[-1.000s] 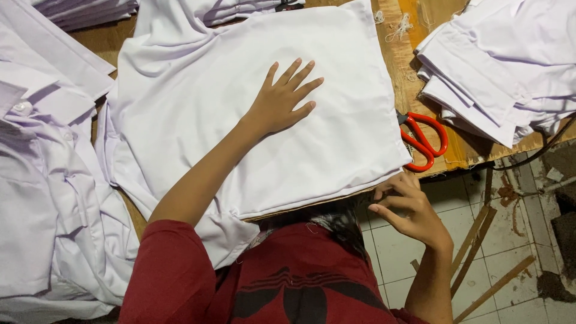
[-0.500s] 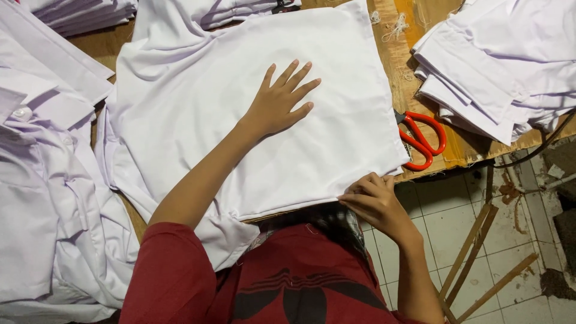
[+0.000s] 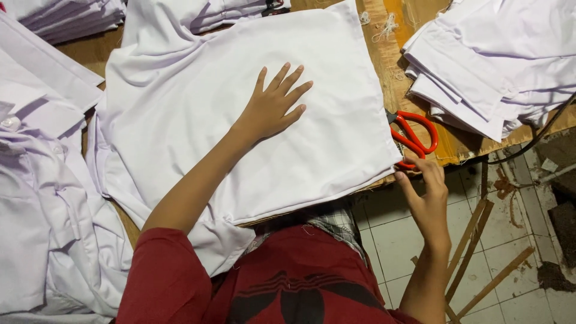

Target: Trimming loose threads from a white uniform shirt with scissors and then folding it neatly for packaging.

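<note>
Folded white garment (image 3: 198,120) lies flat mid-worktop (image 3: 384,36). Left hand (image 3: 271,107) pressed palm-down on it, fingers spread, grip apart. Right hand (image 3: 427,195) at garment's near right corner, fingertips pinching its edge. Red-handled scissors (image 3: 413,137) just right of garment. White stack (image 3: 498,60) further right.

Your left hand (image 3: 271,108) lies flat, palm down, fingers spread and pointing up and to the right, thumb out to the side. Its bare forearm runs straight back, down and left, to a red sleeve at your shoulder. Your right hand (image 3: 427,195) is raised lower right, fingers loosely curled and pointing up, fingertips (image 3: 414,161) close together; its forearm drops straight down toward the frame's bottom edge
</note>
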